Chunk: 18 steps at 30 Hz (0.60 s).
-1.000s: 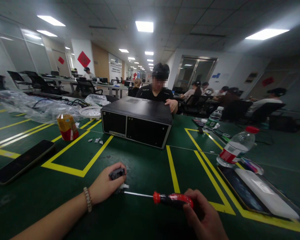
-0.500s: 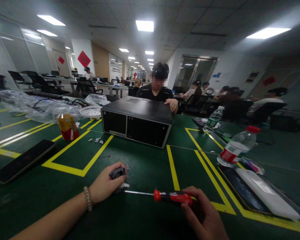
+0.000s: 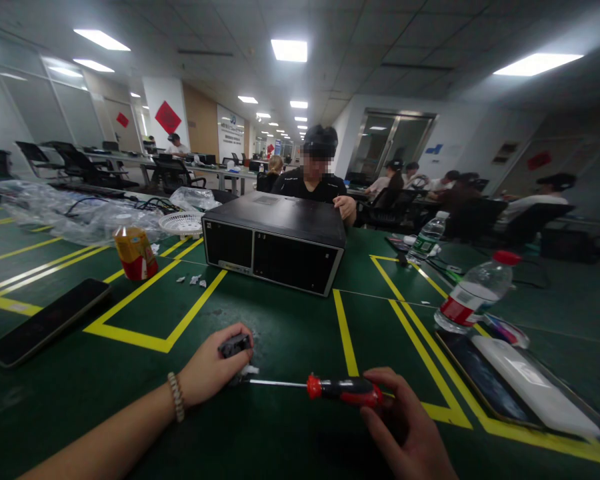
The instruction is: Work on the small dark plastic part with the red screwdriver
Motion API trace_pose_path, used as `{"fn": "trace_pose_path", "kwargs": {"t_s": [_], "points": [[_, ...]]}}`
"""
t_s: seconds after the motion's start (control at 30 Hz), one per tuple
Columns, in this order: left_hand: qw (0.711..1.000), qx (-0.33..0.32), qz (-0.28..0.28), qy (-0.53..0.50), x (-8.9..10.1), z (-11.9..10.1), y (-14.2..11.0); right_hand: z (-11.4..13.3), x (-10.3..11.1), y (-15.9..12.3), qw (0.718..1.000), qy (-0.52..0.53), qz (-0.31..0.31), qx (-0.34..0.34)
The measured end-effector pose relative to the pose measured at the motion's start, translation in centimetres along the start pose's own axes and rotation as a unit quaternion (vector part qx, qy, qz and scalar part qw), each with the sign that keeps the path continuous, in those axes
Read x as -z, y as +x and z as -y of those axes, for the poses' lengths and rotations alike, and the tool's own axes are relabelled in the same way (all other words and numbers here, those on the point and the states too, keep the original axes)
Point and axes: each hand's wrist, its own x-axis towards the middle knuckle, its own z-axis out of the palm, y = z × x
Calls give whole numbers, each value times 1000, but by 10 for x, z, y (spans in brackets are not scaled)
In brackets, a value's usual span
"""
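My left hand [image 3: 225, 360], with a beaded bracelet at the wrist, is closed around a small dark grey plastic part [image 3: 234, 346] near the table top. A bit of white [image 3: 251, 370] shows under its thumb; what it belongs to I cannot make out. My right hand [image 3: 405, 417] has its thumb and fingers at the butt of a red and black screwdriver [image 3: 343, 389]. The screwdriver lies nearly level, and its shaft [image 3: 277, 383] points left to the lower side of the dark part. Where the tip meets it is hidden.
Beyond my hands stands a black computer case [image 3: 275, 223], a person's hand [image 3: 345, 209] on its far corner. Left are a phone [image 3: 47, 320], a drink bottle [image 3: 134, 252] and plastic wrap [image 3: 90, 217]. A red-capped bottle [image 3: 477, 293] and a white slab [image 3: 533, 387] lie right.
The screwdriver handle has turned about its axis, its markings shifting, while my right fingers loosened and shifted slightly. My left hand and the dark part have stayed in place.
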Motion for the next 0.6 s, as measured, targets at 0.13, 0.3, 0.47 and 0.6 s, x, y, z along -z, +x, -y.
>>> {"fn": "trace_pose_path", "kwargs": {"t_s": [0.13,0.3,0.47,0.6], "points": [[1000,12,5,-13,0,-1,-1,0,-3,-1,998,11,-38,-51],[1000,-5,0,-1,0,3,0,2,-8,-3,996,20,-63,-52],[1000,-2,-5,-4,-1,5,1,7,-8,-1,999,14,-46,-19],[1000,1,0,-4,-1,4,0,8,-4,0,999,19,-26,-21]]}}
